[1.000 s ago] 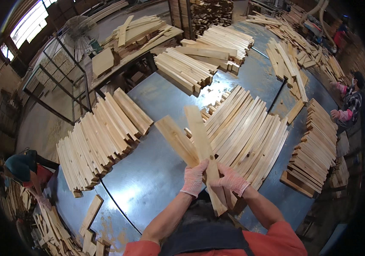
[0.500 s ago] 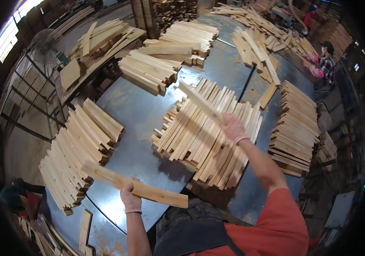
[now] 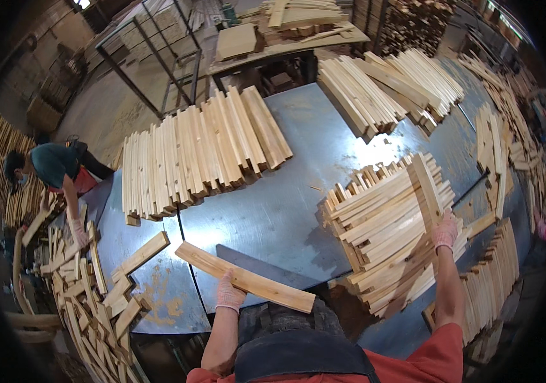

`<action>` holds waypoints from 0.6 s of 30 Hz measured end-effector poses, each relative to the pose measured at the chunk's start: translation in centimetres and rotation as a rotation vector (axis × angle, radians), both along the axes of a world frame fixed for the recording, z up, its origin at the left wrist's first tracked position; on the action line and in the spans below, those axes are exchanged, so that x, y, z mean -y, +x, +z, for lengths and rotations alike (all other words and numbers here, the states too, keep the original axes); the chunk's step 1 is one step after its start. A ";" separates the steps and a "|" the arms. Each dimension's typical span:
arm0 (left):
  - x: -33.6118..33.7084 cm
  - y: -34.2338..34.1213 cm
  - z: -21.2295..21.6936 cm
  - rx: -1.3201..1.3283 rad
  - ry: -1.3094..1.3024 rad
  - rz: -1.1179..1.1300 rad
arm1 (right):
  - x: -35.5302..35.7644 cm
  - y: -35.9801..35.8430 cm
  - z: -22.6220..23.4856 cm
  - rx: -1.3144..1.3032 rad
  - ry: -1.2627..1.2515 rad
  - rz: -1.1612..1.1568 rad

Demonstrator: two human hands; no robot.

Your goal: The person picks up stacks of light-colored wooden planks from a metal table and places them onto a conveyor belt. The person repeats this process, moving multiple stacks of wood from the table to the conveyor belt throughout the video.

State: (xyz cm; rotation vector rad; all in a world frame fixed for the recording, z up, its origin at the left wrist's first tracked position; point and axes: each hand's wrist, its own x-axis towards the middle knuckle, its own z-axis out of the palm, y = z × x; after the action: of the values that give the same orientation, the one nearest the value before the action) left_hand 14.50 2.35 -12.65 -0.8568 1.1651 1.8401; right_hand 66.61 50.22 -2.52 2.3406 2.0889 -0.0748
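My left hand [image 3: 229, 292], in a light knitted glove, is closed around a pale wooden board [image 3: 266, 285] held above the near edge of the metal table. A second wooden board [image 3: 425, 190] is gripped in my gloved right hand [image 3: 445, 231], its far end pointing up and away. Beneath that board lies a wide stack of wooden strips [image 3: 381, 236], their ends uneven. To the left of centre stands a long row of boards [image 3: 190, 153], set side by side on the metal table [image 3: 273, 223].
More board stacks [image 3: 359, 92] lie at the far right, and another row [image 3: 490, 287] at the near right. Loose offcuts [image 3: 94, 313] are heaped at the left edge, where a co-worker [image 3: 56, 169] bends and reaches in. Behind stands a wooden bench [image 3: 330, 41] beside a metal frame [image 3: 164, 70].
My view has swung to the left, bringing the co-worker and offcuts further in. Both hands still hold their boards; the right one's board now points more directly away from me.
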 end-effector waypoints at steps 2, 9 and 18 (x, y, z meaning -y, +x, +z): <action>-0.7 0.2 -0.5 0.045 -0.003 -0.019 | 0.7 -3.5 0.5 -0.044 0.185 0.146; -7.2 -6.9 -1.9 -0.163 -0.021 -0.343 | 3.7 -22.2 -1.0 -0.521 0.063 0.598; -21.9 -25.9 2.0 -0.616 0.173 -0.304 | 5.4 -44.6 -7.0 -0.626 -0.653 0.502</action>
State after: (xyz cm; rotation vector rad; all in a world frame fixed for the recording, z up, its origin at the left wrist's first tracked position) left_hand -11.42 24.22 -10.64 0.0089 1.3810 1.9596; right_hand 22.05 44.83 -9.47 1.4722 2.2986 -1.3817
